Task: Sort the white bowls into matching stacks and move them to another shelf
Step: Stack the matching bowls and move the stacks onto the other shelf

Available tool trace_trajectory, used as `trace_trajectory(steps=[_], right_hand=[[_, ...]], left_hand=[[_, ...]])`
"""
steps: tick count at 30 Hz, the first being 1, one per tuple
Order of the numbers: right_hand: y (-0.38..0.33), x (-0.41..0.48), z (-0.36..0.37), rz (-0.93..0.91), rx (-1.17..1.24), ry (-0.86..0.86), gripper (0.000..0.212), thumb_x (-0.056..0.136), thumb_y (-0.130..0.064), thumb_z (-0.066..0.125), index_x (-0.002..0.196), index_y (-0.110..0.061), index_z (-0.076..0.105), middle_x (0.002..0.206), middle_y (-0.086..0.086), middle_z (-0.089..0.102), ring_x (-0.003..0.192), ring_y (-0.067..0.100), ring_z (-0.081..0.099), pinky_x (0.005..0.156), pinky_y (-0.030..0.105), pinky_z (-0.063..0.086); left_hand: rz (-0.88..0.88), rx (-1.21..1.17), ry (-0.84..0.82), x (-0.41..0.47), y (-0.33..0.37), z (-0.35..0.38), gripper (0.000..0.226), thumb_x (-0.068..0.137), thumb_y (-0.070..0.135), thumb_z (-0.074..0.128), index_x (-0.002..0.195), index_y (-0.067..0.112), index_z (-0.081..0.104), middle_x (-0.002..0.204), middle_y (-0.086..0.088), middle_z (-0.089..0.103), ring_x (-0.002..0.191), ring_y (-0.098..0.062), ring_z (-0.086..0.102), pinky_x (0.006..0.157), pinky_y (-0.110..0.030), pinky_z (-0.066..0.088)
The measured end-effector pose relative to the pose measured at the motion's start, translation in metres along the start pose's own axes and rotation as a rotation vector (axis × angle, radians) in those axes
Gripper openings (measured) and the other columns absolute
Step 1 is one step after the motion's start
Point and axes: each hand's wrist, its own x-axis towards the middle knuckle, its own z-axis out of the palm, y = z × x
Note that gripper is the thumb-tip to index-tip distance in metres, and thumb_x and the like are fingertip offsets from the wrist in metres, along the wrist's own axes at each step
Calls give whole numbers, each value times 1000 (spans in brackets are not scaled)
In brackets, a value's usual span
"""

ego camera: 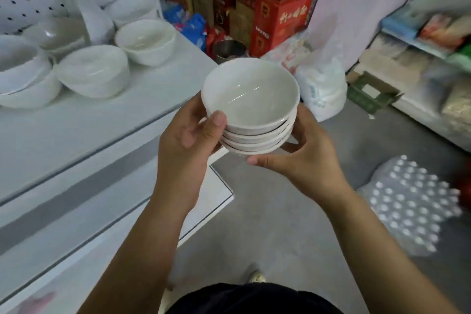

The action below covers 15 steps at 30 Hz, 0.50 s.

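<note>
I hold a stack of white bowls (251,109) in mid-air between both hands, at about chest height, over the grey floor just off the corner of a white shelf (102,120). The stack looks to be four shallow bowls of one size, nested neatly, the top one empty and facing up.

My left hand (188,140) grips the stack's near left side, thumb pressed upright against the top bowl's rim, fingers curled round behind. My right hand (305,158) cups the stack from the right, thumb lying under the bottom bowl's edge. Its fingers are hidden behind the bowls, so I cannot tell exactly how they sit.

On the shelf to my left, well apart from the stack, are more white bowls: a deeper bowl (146,41) near the pegboard back, a wrapped bundle (93,71) in front of it, and others at the far left. Ahead are red cartons (280,15) and a plastic bag (321,84). Another set of shelves (433,41), blurred, stands at the right.

I judge this to be the moving step: one matched stack is made and is being carried to its new shelf. The next move calls for holding the stack level, finding a bare flat spot, and lowering it with both hands so that the bowls do not slide.
</note>
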Motion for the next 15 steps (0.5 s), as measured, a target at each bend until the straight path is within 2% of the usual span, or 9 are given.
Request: trace_trajectory(steps=[2,6,8,11,13,15], right_hand=[[14,-3,-39,25,-3,52,113,56,-29,99,152,-24,40,141,-15,60,132,1,54,104,32,54],[41,0,-100,91,18,160,111,55,-27,101,150,-24,43,140,-11,61,132,11,56,88,53,60],[55,6,-125,103,23,224,111,54,-25,101,149,-23,44,140,-8,61,132,11,56,94,47,59],[73,21,-160,110,32,306,109,53,-23,100,148,-19,46,138,-9,62,131,5,56,102,25,52],[84,37,-183,112,22,344,107,54,-23,99,147,-19,47,137,-10,62,129,3,57,99,22,53],[95,57,-205,124,17,378,105,55,-22,99,146,-22,47,135,-13,63,125,1,59,87,23,59]], left_hand=[[-20,0,-75,8,-10,40,61,82,47,70,138,25,61,130,12,70,124,-11,65,97,-49,58],[-50,-9,-202,30,-22,109,59,89,40,74,141,18,58,128,9,71,121,-10,67,95,-37,59],[-64,-17,-257,45,-27,140,59,86,36,71,140,16,58,126,9,73,119,-10,68,93,-34,60],[-86,-44,-324,76,-39,183,55,90,31,75,140,13,58,126,5,73,119,-13,68,94,-37,59],[-92,-62,-360,101,-49,210,55,90,30,75,140,11,58,128,0,72,121,-16,68,97,-44,58],[-96,-87,-390,127,-59,238,55,86,31,72,137,13,60,129,-2,72,122,-19,67,98,-47,57]])
